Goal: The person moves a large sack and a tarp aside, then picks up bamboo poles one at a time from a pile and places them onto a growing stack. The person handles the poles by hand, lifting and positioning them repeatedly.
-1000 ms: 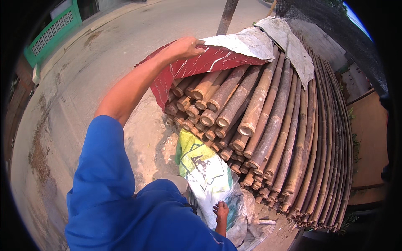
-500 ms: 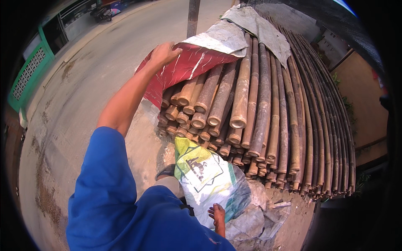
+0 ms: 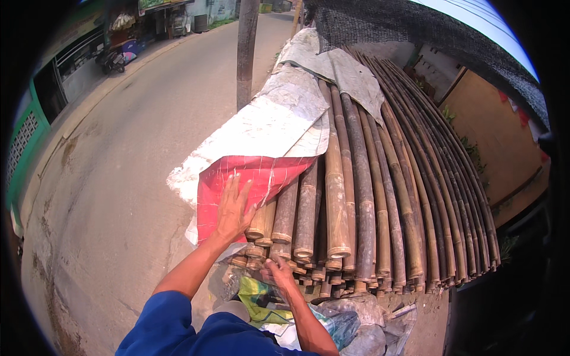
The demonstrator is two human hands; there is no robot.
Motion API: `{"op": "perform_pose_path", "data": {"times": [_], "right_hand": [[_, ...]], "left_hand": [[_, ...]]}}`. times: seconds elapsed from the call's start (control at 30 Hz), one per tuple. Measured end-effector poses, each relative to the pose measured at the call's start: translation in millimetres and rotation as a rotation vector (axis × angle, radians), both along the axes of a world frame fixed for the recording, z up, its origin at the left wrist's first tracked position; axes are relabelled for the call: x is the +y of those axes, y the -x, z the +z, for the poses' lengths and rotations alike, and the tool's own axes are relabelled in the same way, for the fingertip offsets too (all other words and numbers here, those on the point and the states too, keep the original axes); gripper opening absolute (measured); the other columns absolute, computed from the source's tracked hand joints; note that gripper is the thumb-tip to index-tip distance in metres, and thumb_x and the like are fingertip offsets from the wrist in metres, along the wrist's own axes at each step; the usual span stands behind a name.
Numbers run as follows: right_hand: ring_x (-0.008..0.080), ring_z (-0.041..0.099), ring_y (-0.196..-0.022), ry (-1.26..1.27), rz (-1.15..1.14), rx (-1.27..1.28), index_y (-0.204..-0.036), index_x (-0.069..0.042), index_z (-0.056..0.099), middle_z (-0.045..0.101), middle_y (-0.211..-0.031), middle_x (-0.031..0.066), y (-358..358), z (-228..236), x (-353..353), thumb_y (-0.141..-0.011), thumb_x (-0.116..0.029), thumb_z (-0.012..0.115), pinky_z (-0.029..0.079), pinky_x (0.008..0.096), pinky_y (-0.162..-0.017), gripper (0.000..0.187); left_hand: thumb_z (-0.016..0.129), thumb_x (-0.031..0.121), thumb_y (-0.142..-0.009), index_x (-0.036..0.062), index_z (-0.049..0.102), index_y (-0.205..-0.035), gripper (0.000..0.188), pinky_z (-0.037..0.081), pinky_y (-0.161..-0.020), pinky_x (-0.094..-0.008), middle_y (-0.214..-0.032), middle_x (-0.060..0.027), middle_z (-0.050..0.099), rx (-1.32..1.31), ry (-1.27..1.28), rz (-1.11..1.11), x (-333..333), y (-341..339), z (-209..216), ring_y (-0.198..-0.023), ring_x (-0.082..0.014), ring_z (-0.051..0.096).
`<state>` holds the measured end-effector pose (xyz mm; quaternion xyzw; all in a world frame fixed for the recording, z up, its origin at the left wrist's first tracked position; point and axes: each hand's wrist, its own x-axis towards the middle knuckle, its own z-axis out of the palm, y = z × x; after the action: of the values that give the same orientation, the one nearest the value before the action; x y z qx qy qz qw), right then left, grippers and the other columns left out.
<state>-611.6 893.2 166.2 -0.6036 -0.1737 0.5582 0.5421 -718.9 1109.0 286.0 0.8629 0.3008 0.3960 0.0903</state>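
Note:
My left hand (image 3: 233, 209) lies with spread fingers against the red underside of a folded-back sheet (image 3: 208, 188), whose outer face is whitish and worn. This sheet drapes over the left side of a large stack of bamboo poles (image 3: 337, 204), with their cut ends toward me. My right hand (image 3: 279, 273) is at the lower left pole ends, its fingers loosely bent and apart, with nothing visible in them. Whether it touches a pole I cannot tell. Below it, partly behind my right forearm, is a crumpled yellow-green and white plastic sack (image 3: 258, 296).
Crumpled grey sheeting (image 3: 362, 314) lies on the ground before the stack. A dark post (image 3: 246, 56) rises at the road's edge (image 3: 136, 136). Dark netting (image 3: 380, 29) hangs over the far end; a tan wall (image 3: 499, 142) stands right. A motorcycle (image 3: 111, 61) is parked across the road.
The sheet's raised corner has come down and left, my left hand going from gripping its edge to lying flat on it. My right hand has risen from beside the sack to the pole ends.

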Motion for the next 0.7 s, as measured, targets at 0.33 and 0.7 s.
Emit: {"op": "perform_pose_path", "data": {"times": [0.33,0.7], "right_hand": [[0.0201,0.067,-0.086,-0.019,-0.241,0.13,-0.16,-0.01,0.024,0.065,-0.112,0.0115,14,-39,102,-0.099,-0.024,0.06,0.054,0.033,-0.072,0.072],[0.0184,0.063,-0.094,-0.114,-0.431,0.547,-0.149,-0.018,0.042,0.062,-0.113,0.0037,25,-24,103,-0.097,-0.015,0.048,0.055,0.0357,-0.08,0.053]], "left_hand": [[0.068,0.023,-0.087,-0.0035,0.063,-0.098,0.029,0.047,-0.073,-0.0479,-0.084,-0.0243,0.058,0.115,0.621,-0.246,-19,5,-109,-0.082,-0.0434,0.059],[0.084,0.038,-0.071,-0.006,0.042,-0.134,0.088,0.038,-0.107,-0.0491,-0.129,-0.0319,0.053,0.269,0.595,0.088,-12,-32,-110,-0.123,-0.0436,0.052]]}}
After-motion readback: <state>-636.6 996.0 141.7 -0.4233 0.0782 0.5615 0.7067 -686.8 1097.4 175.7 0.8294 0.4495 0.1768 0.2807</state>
